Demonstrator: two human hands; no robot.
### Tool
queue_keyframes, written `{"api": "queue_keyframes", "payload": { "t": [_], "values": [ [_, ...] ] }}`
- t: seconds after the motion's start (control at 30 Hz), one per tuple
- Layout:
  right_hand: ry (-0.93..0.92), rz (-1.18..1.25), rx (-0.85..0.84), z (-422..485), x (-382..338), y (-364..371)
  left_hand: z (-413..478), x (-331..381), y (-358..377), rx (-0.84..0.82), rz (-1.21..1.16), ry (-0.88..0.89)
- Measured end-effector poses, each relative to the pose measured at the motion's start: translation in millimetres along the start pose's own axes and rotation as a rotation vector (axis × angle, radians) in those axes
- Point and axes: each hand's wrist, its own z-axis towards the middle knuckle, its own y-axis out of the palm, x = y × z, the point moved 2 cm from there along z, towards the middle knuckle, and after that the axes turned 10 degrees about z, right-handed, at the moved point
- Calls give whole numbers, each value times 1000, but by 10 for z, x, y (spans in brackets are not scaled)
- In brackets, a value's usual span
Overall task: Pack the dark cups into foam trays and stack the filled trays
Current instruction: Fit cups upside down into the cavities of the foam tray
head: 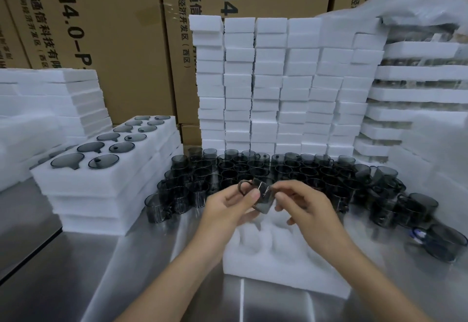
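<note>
Steel desk carries an empty foam tray nearest. Just above its far edge, left hand and right hand both pinch one dark cup, tilted, handle toward the left hand. Behind: crowd of loose dark cups. Left: stack of filled trays. Farther back, wall of foam blocks, then cardboard cartons.

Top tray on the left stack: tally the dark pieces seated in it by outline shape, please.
Notched pieces, left row of the top tray: 6
Round pieces, right row: 6
Total: 12
</note>
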Motion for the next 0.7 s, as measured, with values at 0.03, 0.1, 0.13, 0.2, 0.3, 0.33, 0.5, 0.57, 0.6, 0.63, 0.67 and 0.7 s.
{"api": "queue_keyframes", "payload": {
  "t": [0.03, 0.1, 0.13, 0.2, 0.3, 0.33, 0.5, 0.57, 0.6, 0.63, 0.67, 0.7],
  "values": [
    [26, 69, 25, -29, 18, 20, -8, 14, 10, -19, -71, -16],
    [74, 164, 6, -91, 36, 71, -9, 51, 17, -65, -211, -41],
    [67, 175, -22, -125, 34, 100, -10, 76, 16, -80, -252, -49],
    [7, 166, -55, -178, 19, 153, -3, 130, 24, -98, -300, -61],
    [-45, 188, -10, -215, -5, 201, -20, 173, 49, -139, -369, -97],
    [-52, 184, 20, -225, -13, 212, -33, 175, 62, -155, -393, -115],
    [22, 239, 147, -216, -71, 159, -74, 153, 109, -151, -361, -200],
    [142, 314, 172, -218, -80, 130, -84, 138, 119, -133, -215, -167],
    [197, 329, 175, -218, -76, 125, -89, 134, 129, -116, -137, -140],
    [240, 339, 173, -215, -67, 125, -92, 133, 141, -90, -77, -121],
    [268, 350, 174, -210, -57, 124, -96, 126, 152, -64, -39, -110],
    [285, 359, 179, -206, -47, 120, -95, 113, 161, -48, -15, -102]
  ]
}}
